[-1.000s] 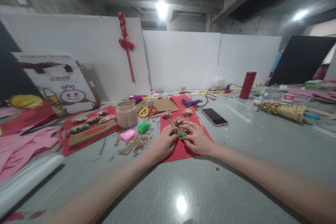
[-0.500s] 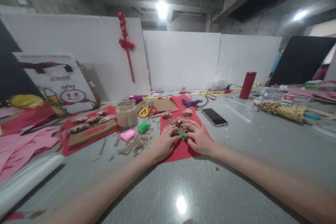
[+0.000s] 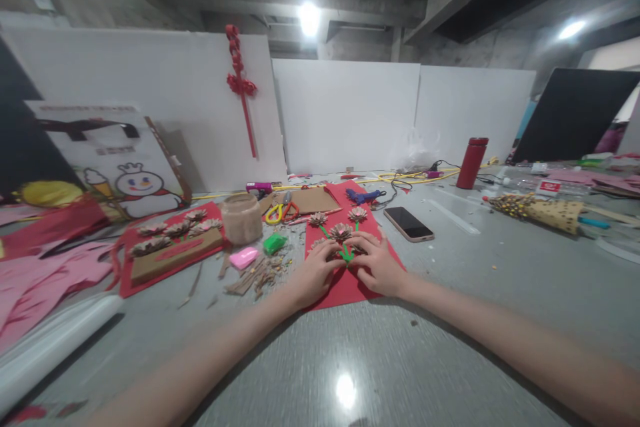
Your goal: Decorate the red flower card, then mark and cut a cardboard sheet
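A red felt sheet (image 3: pixel 345 287) lies on the grey table in front of me, with brown paper flowers (image 3: pixel 341 231) on green stems (image 3: pixel 346 253) stuck to it. My left hand (image 3: pixel 314 272) rests on the sheet's left side, its fingertips pressed down beside a green stem. On the right side my right hand (image 3: pixel 379 263) has its fingers curled and pinched onto the green stem and a flower. The fingertips of both hands nearly meet at the stem.
A phone (image 3: pixel 409 223) lies right of the sheet. A jar (image 3: pixel 241 217), scissors (image 3: pixel 280 211), green (image 3: pixel 274 243) and pink (image 3: pixel 243 257) blocks and cardboard scraps (image 3: pixel 255 275) sit left. A second flower board (image 3: pixel 173 247) is farther left. A red bottle (image 3: pixel 471 162) and cables stand behind.
Both hands stay on the red sheet. The fingers have shifted slightly around the green stem, closing in on it.
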Motion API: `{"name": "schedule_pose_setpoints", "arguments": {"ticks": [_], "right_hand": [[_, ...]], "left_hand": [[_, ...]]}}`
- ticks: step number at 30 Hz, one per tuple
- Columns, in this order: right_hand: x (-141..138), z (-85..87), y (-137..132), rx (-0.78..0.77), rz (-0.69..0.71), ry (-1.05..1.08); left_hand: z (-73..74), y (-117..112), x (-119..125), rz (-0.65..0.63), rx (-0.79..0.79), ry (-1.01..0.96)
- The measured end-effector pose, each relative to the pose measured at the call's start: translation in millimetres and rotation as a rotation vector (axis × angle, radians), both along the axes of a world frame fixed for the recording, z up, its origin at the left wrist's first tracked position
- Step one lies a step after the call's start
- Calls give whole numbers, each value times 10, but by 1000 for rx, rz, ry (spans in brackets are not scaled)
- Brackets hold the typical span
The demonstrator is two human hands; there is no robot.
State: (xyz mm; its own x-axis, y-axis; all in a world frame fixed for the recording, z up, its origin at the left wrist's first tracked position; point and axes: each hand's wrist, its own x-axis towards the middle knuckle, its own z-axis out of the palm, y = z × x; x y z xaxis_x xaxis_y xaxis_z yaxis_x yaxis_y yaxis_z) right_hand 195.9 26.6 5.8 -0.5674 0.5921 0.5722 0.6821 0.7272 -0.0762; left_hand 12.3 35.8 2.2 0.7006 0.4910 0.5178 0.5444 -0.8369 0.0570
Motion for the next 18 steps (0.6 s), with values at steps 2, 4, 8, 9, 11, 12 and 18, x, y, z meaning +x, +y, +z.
{"name": "schedule_pose_setpoints", "arguments": {"ticks": [2,4,8,9,11,12,18], "right_hand": [[1,-3,0,-5,9,-12],[3,-6,1,-12,19,-23],[3,-8,5,-16,9,-2],[3,-8,6,-16,3,6],[4,-7,9,-18,3,13],[5,-7,11,-18,7,13],[9,-5,8,-19,50,3]], "left_hand": [[-5,4,-6,-7,-2,-5],[-8,7,-9,-13,-4,-16],[-14,12,-7,-27,-13,-26],[-17,13,-6,-30,-14,-28],[-21,16,-5,-38,-12,-31],[-23,17,-5,-44,-10,-31],[-15,6,-8,-45,-19,-29]]}}
